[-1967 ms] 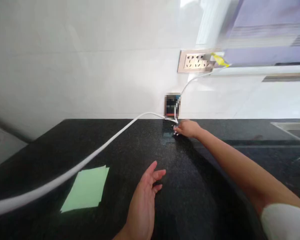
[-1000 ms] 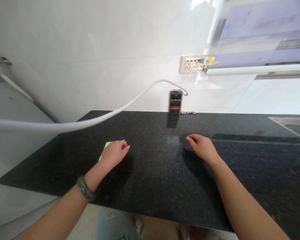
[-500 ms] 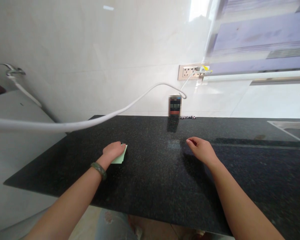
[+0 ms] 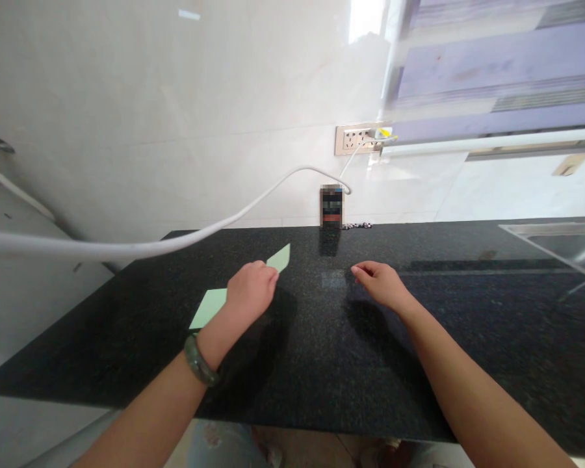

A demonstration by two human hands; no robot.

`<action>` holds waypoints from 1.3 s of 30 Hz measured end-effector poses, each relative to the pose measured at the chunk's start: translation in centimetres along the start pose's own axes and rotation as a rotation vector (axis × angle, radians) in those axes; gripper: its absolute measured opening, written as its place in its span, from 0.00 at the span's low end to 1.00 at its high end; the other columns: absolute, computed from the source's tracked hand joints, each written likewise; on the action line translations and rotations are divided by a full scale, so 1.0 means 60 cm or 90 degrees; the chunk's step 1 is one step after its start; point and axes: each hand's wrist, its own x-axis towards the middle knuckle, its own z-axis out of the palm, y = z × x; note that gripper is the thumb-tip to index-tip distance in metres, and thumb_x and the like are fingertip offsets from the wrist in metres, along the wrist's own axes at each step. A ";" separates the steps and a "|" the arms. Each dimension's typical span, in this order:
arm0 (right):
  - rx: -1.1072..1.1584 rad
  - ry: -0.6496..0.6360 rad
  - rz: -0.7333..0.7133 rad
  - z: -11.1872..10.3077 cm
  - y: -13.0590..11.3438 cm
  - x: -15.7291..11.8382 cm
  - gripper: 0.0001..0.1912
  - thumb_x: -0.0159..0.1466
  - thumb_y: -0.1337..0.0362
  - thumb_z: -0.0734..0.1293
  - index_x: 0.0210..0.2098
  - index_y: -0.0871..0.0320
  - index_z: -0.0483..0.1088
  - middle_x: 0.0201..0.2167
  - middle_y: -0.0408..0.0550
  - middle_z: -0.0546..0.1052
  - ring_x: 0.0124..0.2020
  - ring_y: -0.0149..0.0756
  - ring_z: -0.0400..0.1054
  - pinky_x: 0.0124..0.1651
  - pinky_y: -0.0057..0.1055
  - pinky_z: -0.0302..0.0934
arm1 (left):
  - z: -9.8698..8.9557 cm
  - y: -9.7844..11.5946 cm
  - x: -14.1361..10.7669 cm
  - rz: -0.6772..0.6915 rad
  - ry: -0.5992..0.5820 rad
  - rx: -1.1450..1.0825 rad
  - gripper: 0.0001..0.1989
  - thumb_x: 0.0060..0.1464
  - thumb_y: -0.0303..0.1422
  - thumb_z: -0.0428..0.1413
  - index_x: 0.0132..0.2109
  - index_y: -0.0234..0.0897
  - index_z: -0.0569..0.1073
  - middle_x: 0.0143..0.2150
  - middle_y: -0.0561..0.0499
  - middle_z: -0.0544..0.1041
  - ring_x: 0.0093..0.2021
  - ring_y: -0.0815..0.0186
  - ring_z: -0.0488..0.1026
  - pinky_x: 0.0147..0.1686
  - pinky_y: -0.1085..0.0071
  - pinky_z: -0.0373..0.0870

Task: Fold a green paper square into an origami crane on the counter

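Note:
My left hand (image 4: pixel 252 289), with a green bangle (image 4: pixel 199 361) on its wrist, pinches a pale green slip of paper (image 4: pixel 279 257) above the black countertop. Just behind that hand, a stack of the same pale green paper (image 4: pixel 208 309) lies on the counter, partly covered by the hand and wrist. Over to the right, my right hand (image 4: pixel 380 285) hovers low above the stone with its fingers curled in and thumb against them. Nothing shows in it.
A thick white cable (image 4: pixel 214 227) crosses the view from the left. A phone-like device (image 4: pixel 332 208) leans on the wall beside a beaded strap (image 4: pixel 358 226), below a socket panel (image 4: pixel 355 139). At the right is a metal sink (image 4: pixel 565 244) set into the black countertop (image 4: pixel 322 364).
My left hand has lifted a green paper slip off the stack and moved right with it, leaving the stack behind. My right hand keeps its curled pose. The view has shifted slightly.

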 end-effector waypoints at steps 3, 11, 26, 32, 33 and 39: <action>0.077 -0.073 0.028 0.013 -0.018 -0.002 0.24 0.61 0.49 0.53 0.33 0.61 0.70 0.24 0.49 0.75 0.18 0.29 0.65 0.19 0.24 0.57 | 0.011 0.093 -0.011 0.144 0.021 -0.037 0.18 0.57 0.33 0.39 0.32 0.37 0.73 0.32 0.44 0.70 0.36 0.59 0.65 0.33 0.66 0.59; 0.363 -0.088 0.168 0.048 0.018 -0.014 0.11 0.55 0.58 0.63 0.24 0.60 0.63 0.14 0.39 0.64 0.13 0.23 0.52 0.12 0.21 0.46 | 0.066 0.169 -0.029 0.167 0.024 -0.336 0.17 0.47 0.41 0.54 0.43 0.38 0.72 0.42 0.41 0.69 0.46 0.52 0.60 0.44 0.56 0.57; 0.339 -0.141 0.041 0.036 0.008 -0.029 0.15 0.58 0.58 0.60 0.43 0.59 0.65 0.23 0.42 0.67 0.18 0.24 0.55 0.20 0.23 0.51 | 0.115 0.113 -0.003 -0.302 -0.283 -1.213 0.15 0.47 0.35 0.56 0.42 0.31 0.72 0.35 0.42 0.77 0.32 0.61 0.74 0.32 0.64 0.70; 0.047 -0.094 -0.300 0.011 -0.002 -0.044 0.20 0.53 0.69 0.66 0.45 0.50 0.67 0.56 0.50 0.53 0.53 0.42 0.54 0.50 0.40 0.56 | 0.108 0.109 0.004 -0.353 -0.255 -1.355 0.16 0.47 0.29 0.55 0.45 0.32 0.70 0.40 0.41 0.76 0.36 0.60 0.74 0.37 0.63 0.70; 0.024 -0.095 -0.325 0.010 -0.006 -0.047 0.16 0.53 0.69 0.66 0.41 0.50 0.70 0.58 0.48 0.51 0.55 0.44 0.52 0.52 0.42 0.54 | 0.105 0.109 0.004 -0.353 -0.258 -1.365 0.16 0.47 0.28 0.55 0.46 0.31 0.70 0.40 0.41 0.76 0.37 0.59 0.74 0.37 0.63 0.70; 0.039 -0.127 -0.318 0.013 -0.020 -0.058 0.07 0.56 0.66 0.65 0.33 0.50 0.74 0.60 0.43 0.50 0.58 0.46 0.48 0.55 0.46 0.50 | 0.097 0.112 0.003 -0.320 -0.264 -1.453 0.17 0.48 0.28 0.51 0.48 0.34 0.69 0.41 0.44 0.76 0.40 0.57 0.73 0.40 0.60 0.69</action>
